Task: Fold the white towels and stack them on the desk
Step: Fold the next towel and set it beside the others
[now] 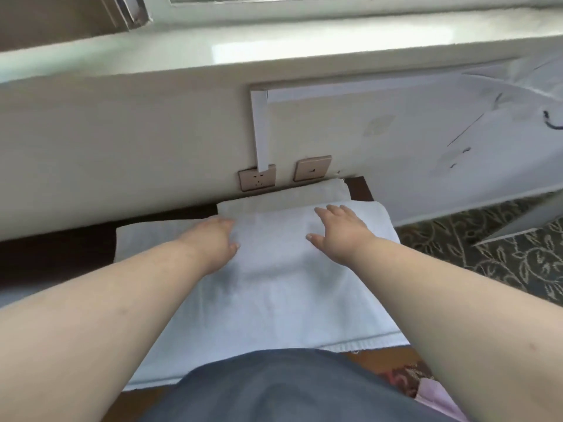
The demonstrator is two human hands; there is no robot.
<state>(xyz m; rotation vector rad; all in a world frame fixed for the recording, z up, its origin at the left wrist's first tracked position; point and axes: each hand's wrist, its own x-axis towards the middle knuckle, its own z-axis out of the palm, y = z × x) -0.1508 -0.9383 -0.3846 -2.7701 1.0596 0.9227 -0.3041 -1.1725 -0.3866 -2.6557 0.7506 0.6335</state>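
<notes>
A white towel (274,287) lies spread on the dark desk (54,254), reaching from its far end down to my body. My left hand (213,239) rests flat on the towel's far left part, fingers pointing right. My right hand (338,229) presses on the far right part with fingers straight and spread. Behind them a folded white towel (292,193) lies against the wall. Another white towel layer (143,239) sticks out to the left under my left hand.
A white wall with two beige sockets (257,179) (310,169) stands just behind the desk, under a window sill (274,47). To the right lie patterned carpet (502,254) and a white panel (457,141) with crinkled plastic.
</notes>
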